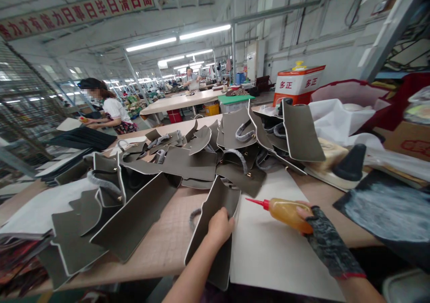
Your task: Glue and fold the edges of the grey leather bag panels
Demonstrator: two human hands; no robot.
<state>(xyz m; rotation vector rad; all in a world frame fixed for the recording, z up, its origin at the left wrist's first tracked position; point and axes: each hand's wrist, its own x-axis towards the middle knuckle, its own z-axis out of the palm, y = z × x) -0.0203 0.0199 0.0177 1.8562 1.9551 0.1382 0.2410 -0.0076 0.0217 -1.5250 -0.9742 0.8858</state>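
Note:
My left hand is closed on a folded grey-brown bag piece with white edges, near the table's front edge. A handle wrapped in grey film shows at that piece's left side. In my right hand, which wears a dark fingerless knitted sleeve, lies a squeeze bottle of amber liquid, its red nozzle pointing left towards the bag piece. Under the bottle is a large pale sheet. More grey-brown bag pieces with wrapped handles are heaped behind and to the left.
Right of the sheet lie a black cone-shaped object and a dark board with whitish smears. A white and orange container stands at the back right. One person works at the left, another far behind.

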